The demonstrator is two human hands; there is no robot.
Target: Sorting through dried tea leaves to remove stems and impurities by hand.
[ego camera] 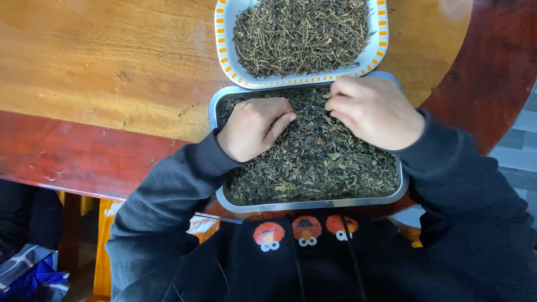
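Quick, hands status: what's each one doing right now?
Left hand: fingers curled shut, pinching dried leaves in the metal tray.
Right hand: fingers curled shut on the same leaves.

Bare wooden table [100, 61] open leftward, white dish [224, 50] blocking beyond metal tray [313, 204]

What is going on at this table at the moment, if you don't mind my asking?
A person in a dark hooded top has both hands in a metal tray of dried leafy bits. The left hand and right hand rest on the heap with fingers curled, as if pinching at pieces. Just beyond, touching the tray's far edge, sits a white dish with an orange-patterned rim, filled with thinner dried stems. Both stand on a wooden table.
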